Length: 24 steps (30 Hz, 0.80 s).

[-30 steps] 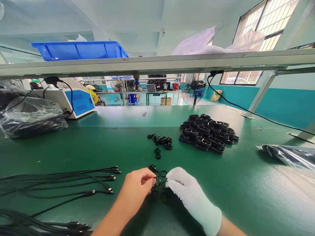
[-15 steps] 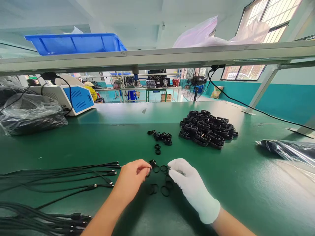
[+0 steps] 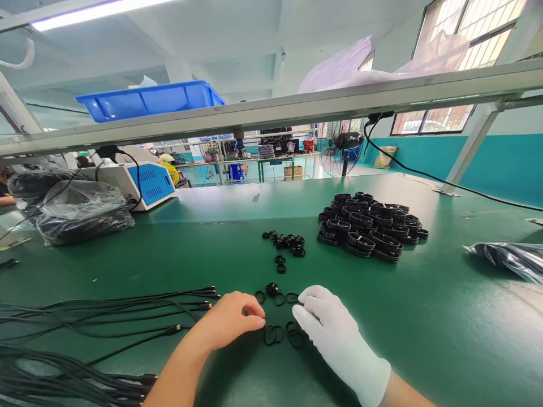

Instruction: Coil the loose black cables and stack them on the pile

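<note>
My bare left hand (image 3: pixel 233 321) is low over the green table, thumb and forefinger tips close together in a pinch. Whatever is between the tips, if anything, is too small to make out. Just beside those tips lie two thin black rings (image 3: pixel 272 334). My right hand (image 3: pixel 339 336), in a white glove, has thumb and forefinger apart, with no object visible in its grip. Its fingertips are near a single black ring (image 3: pixel 292 298) and a few overlapping rings (image 3: pixel 294 334). Between the hands sits a small black clump of rings (image 3: pixel 272 289), with loose rings around it.
Farther back are a heap of black rings (image 3: pixel 291 243) and a large pile of coiled black cables (image 3: pixel 369 226). Straight cables (image 3: pixel 127 305) lie left. A blue-and-white machine (image 3: pixel 148 183), bagged goods (image 3: pixel 85 212) and an overhead shelf (image 3: pixel 271 116) border the table.
My left hand has lowered slightly toward the two near rings, and a ring now lies visible above its fingertips. My right thumb and forefinger have parted more. The camera view has tilted.
</note>
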Motion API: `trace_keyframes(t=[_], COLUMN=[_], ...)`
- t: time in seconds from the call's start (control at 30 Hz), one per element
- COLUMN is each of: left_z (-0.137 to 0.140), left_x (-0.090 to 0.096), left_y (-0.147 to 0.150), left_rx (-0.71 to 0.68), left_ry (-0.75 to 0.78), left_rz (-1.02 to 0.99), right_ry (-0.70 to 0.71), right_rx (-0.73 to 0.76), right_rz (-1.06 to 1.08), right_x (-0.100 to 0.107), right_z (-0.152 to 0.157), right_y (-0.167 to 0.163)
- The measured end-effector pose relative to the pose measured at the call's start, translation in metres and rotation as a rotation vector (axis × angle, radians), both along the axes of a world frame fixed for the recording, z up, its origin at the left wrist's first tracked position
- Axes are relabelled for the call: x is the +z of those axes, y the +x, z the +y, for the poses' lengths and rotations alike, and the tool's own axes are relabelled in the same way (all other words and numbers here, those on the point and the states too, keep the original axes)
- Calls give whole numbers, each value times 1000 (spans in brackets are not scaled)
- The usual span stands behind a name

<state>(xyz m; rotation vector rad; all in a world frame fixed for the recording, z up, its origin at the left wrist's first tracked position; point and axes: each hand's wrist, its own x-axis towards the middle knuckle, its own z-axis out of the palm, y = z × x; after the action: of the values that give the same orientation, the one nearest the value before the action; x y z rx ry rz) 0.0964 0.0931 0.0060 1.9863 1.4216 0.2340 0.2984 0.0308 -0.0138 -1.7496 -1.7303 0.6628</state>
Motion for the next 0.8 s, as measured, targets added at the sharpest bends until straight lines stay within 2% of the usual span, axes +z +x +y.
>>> trace_keyframes(t=[0.13, 0.23, 0.33, 0.5, 0.57, 0.73, 0.8], left_z=[9, 14, 10, -13, -20, -17, -11], left_x=[-13, -21, -19, -5, -2, 2, 3], left_y=[10, 17, 21, 33, 39, 33, 24], left_rx=[153, 206, 199, 114, 91, 152, 134], left_ry=[165, 246, 227, 29, 3, 173, 168], left_rz=[-25, -39, -99, -249, -281, -181, -151], right_ry=[33, 49, 60, 136, 157, 211, 201], right_rx=[0, 1, 6, 18, 26, 13, 5], right_rz=[21, 40, 71, 122, 112, 86, 66], right_x=[-1, -3, -4, -6, -7, -7, -7], right_z=[-2, -2, -2, -2, -2, -2, -3], right_y=[-1, -2, -2, -5, -7, -7, -5])
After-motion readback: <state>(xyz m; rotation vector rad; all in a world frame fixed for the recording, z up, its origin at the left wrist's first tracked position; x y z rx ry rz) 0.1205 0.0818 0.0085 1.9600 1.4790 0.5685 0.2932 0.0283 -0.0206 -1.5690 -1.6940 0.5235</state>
